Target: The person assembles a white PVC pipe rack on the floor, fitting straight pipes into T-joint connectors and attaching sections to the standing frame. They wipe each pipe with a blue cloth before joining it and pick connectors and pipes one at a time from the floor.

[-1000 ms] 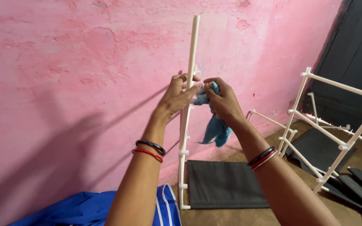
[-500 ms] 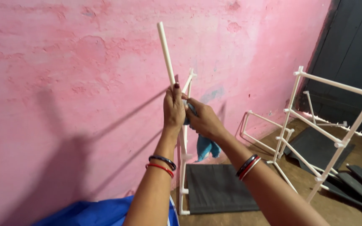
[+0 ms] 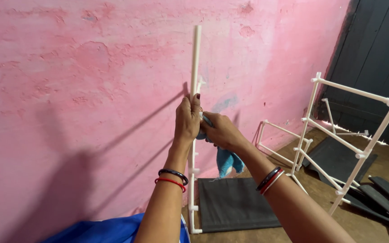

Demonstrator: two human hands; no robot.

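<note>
From the head view, the left hand [image 3: 187,119] is wrapped tight around a white pole [image 3: 196,58], thumb up along it, about midway up its visible run; the pole stands nearly upright against the pink wall [image 3: 77,90], its top well above the hands and its foot down near the floor at the left edge of a dark mat [image 3: 235,202]. The right hand [image 3: 219,130] is closed on a blue cloth [image 3: 227,161], pressing it to the pole just beside the left hand; the cloth's loose end hangs below the wrist. Small white pegs jut from the pole below the hands.

The pole looks like thin plastic tube, so I judge it light and stiff along its length but ready to flex or wobble at the free top; its smooth skin is likely slippery, and the pegs look like the weak points. The best hold seems to be a full fist on a bare stretch between pegs, as the left hand has it. The cloth is soft, limp and light; it bunches in the palm and takes any grip.

To the right, well apart, a white frame [image 3: 352,126] of the same tube leans near a dark door [image 3: 383,54]; more dark panels [image 3: 383,193] lie on the floor at far right; blue fabric [image 3: 109,229] shows at the bottom edge, near the person.
</note>
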